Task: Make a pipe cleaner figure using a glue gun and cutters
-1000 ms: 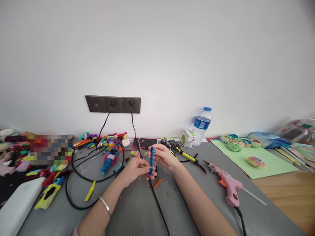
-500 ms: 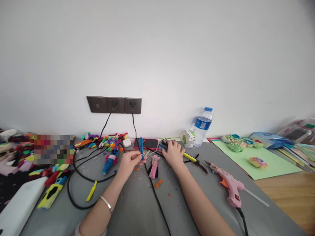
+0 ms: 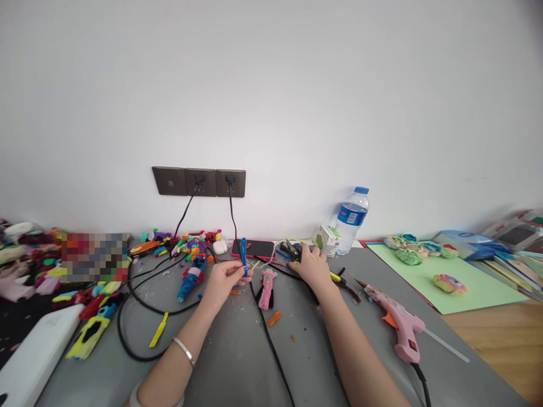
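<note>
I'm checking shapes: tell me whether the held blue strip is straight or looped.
Looped: the blue strip doubles back above the left hand.

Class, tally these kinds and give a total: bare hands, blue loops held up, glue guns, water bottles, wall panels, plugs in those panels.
Bare hands, left hand and right hand: 2
Thin blue loop held in the left hand: 1
Pink glue gun: 1
Clear plastic bottle with blue cap: 1
Dark brown square wall panels: 3
Black plugs: 2
Total: 10
</note>
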`<state>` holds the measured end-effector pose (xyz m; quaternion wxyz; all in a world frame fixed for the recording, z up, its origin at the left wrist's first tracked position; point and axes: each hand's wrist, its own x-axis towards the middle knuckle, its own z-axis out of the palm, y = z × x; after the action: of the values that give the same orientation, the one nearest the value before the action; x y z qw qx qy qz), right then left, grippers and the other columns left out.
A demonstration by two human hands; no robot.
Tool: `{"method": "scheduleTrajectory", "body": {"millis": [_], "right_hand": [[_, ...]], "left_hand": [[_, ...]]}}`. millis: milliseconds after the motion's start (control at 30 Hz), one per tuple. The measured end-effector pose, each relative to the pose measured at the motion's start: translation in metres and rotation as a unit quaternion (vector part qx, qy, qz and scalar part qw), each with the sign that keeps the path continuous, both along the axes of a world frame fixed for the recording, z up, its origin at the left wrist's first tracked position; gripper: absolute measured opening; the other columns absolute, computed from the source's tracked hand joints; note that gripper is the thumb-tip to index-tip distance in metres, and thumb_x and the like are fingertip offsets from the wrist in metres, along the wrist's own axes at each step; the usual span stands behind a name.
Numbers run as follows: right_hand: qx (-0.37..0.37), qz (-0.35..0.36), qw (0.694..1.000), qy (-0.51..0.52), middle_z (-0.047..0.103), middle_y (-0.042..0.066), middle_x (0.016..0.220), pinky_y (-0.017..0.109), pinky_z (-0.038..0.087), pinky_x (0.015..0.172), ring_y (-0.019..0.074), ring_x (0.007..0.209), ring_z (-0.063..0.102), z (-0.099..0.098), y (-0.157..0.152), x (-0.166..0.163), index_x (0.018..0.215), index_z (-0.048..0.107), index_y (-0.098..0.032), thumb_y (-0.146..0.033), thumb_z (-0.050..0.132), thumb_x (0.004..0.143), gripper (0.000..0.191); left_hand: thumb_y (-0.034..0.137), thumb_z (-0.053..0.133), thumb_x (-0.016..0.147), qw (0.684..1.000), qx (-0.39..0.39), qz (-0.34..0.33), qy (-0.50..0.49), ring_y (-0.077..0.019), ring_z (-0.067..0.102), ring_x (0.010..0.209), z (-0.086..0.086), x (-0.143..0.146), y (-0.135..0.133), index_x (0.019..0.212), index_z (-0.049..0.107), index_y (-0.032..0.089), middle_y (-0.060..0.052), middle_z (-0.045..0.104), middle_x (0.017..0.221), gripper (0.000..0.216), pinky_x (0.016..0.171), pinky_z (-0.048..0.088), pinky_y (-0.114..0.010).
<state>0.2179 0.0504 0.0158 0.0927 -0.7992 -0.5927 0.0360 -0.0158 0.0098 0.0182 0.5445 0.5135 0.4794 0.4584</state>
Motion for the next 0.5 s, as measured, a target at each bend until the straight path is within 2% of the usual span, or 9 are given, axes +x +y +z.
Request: {"method": "scheduleTrajectory", "body": {"millis": [133,267,367,500], "right_hand": [[0.01,0.018,1.0,0.02,0.057,0.018,0.114,0.04,0.043,0.084,0.0345,0.105,0.056,0.003,0.0,0.003,0.131,0.054,-0.018,-0.03,0.066,0.078,0.055],[0.123,0.046,0.984,0.121,0.061,0.015,0.107,0.04,0.044,0.086,0.0307,0.1,0.058,0.016,-0.002,0.005,0.124,0.063,-0.02,-0.028,0.063,0.077,0.048],[0.206,0.082,0.93,0.293,0.064,0.011,0.101,0.038,0.047,0.084,0.0252,0.091,0.062,0.027,-0.003,0.005,0.124,0.065,-0.02,-0.032,0.059,0.076,0.05],[0.223,0.1,0.827,0.507,0.069,0.009,0.099,0.036,0.051,0.078,0.0233,0.088,0.066,0.03,0.002,0.008,0.121,0.067,-0.017,-0.036,0.06,0.074,0.051]], "left_hand": [[0.053,0.077,0.065,1.0,0.002,0.002,-0.001,-0.0264,0.075,0.074,0.0,-0.001,0.001,0.081,0.071,0.012,-0.014,0.078,0.083,0.044,0.066,0.059,-0.032],[0.055,0.076,0.064,1.0,0.006,0.006,0.0,-0.0265,0.075,0.074,0.0,-0.001,0.001,0.081,0.071,0.012,-0.014,0.078,0.085,0.047,0.065,0.059,-0.032],[0.055,0.076,0.065,1.0,0.007,0.007,0.005,-0.0264,0.075,0.074,-0.001,0.0,0.001,0.081,0.071,0.012,-0.014,0.078,0.084,0.046,0.066,0.058,-0.032],[0.055,0.076,0.065,1.0,0.007,0.008,0.006,-0.0262,0.075,0.073,-0.002,-0.001,0.001,0.083,0.071,0.012,-0.014,0.078,0.084,0.046,0.066,0.058,-0.032]]}}
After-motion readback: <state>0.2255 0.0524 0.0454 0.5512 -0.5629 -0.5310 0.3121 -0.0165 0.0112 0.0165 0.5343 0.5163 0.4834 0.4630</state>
